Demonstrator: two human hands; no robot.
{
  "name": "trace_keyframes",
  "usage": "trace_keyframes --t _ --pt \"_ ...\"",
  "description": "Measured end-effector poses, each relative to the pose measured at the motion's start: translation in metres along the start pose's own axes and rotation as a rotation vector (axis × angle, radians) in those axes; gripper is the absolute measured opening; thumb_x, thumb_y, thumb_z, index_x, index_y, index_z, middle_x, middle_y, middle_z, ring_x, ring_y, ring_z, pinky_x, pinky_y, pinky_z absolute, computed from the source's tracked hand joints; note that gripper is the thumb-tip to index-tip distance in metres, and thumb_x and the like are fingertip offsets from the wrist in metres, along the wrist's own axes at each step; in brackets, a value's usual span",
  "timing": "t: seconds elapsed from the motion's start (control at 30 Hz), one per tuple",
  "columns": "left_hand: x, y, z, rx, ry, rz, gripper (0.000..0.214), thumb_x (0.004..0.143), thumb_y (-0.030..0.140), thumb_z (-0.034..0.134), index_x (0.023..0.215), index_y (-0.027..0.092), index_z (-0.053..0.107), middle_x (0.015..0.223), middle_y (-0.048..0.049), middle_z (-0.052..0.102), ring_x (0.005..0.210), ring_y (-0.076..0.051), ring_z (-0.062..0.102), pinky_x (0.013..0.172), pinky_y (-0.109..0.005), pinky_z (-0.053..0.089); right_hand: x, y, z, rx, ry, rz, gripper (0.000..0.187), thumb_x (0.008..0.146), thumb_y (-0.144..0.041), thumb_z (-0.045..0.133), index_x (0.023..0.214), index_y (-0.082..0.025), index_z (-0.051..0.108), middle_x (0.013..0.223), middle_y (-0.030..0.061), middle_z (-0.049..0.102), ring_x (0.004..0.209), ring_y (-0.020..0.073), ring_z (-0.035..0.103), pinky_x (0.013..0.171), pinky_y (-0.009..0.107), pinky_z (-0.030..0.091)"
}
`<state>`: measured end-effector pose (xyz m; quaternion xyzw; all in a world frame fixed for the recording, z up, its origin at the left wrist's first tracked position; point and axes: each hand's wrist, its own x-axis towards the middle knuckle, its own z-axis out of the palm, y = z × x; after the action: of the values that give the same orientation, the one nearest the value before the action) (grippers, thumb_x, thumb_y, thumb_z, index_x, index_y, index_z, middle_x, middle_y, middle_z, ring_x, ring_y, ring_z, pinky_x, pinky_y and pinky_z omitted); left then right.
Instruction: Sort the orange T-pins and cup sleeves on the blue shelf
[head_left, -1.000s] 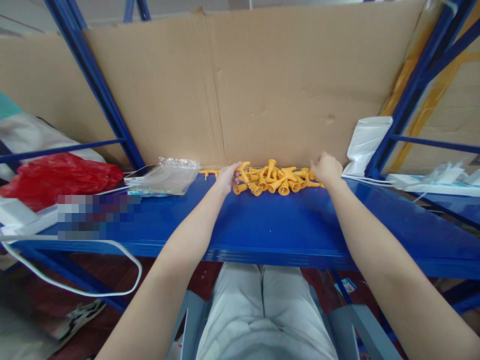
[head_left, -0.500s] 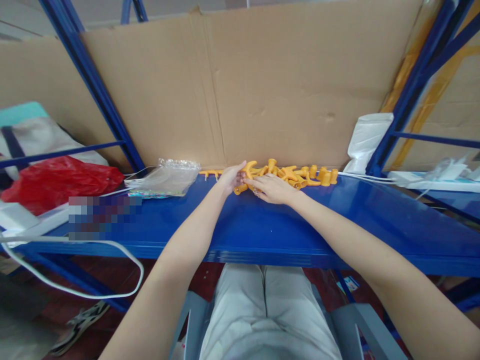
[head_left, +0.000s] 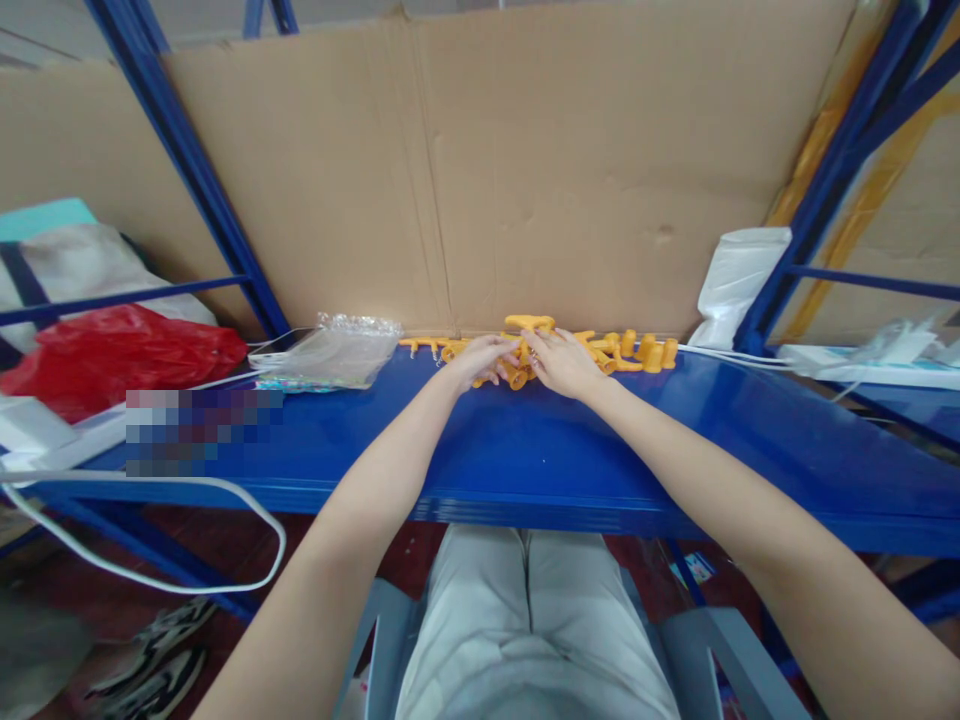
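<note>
Yellow plastic parts (head_left: 615, 350) lie heaped along the back of the blue shelf, some T-shaped or branched, some short and cup-like. My left hand (head_left: 480, 362) is at the left of the heap, its fingers curled around yellow parts. A cup-ended yellow part (head_left: 517, 378) sticks out between the hands, its open end toward me. My right hand (head_left: 564, 362) lies over the middle of the heap, fingers bent down onto a T-shaped yellow part (head_left: 530, 322) that stands up at the back. Both hands' fingertips are partly hidden among the parts.
Left on the blue shelf (head_left: 540, 460) lies a clear plastic packet (head_left: 337, 355), then a red plastic bag (head_left: 127, 360) and a looped white cable (head_left: 247, 490). A white pouch (head_left: 739, 285) leans by the right post. Cardboard (head_left: 562, 170) stands behind.
My left hand has shifted slightly right, my right hand slightly up and right. The branched part that was raised by the left hand has shifted; a T-shaped one now stands between the hands.
</note>
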<state>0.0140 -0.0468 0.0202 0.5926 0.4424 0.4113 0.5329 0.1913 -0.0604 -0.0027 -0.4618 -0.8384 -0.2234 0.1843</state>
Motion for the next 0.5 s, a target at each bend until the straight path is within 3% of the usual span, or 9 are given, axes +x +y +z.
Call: trace_keyframes --t 0.17,0.5 --pt "-0.0023 -0.0043 0.0037 0.157 -0.230 0.050 0.023 0.084 0.033 0.078 0.074 0.016 0.066 0.065 -0.0050 0.070 0.045 -0.008 0.057 0.043 -0.018 0.039 0.0024 0.0005 0.0048 0.015 0.004 0.019 0.057 0.095 -0.018 0.032 0.150 -0.004 0.039 0.147 0.0241 0.055 0.137 0.0313 0.051 0.110 0.049 0.038" --pt "-0.0052 -0.0031 0.0090 0.173 -0.220 0.110 0.017 0.081 0.016 0.076 0.068 0.014 0.066 0.062 -0.0028 0.067 0.044 -0.007 0.055 0.045 -0.017 0.040 0.0018 0.0000 0.0070 0.022 -0.031 0.051 0.061 0.095 -0.018 0.035 0.155 -0.006 0.036 0.142 0.0243 0.059 0.132 0.0346 0.055 0.104 0.051 0.043"
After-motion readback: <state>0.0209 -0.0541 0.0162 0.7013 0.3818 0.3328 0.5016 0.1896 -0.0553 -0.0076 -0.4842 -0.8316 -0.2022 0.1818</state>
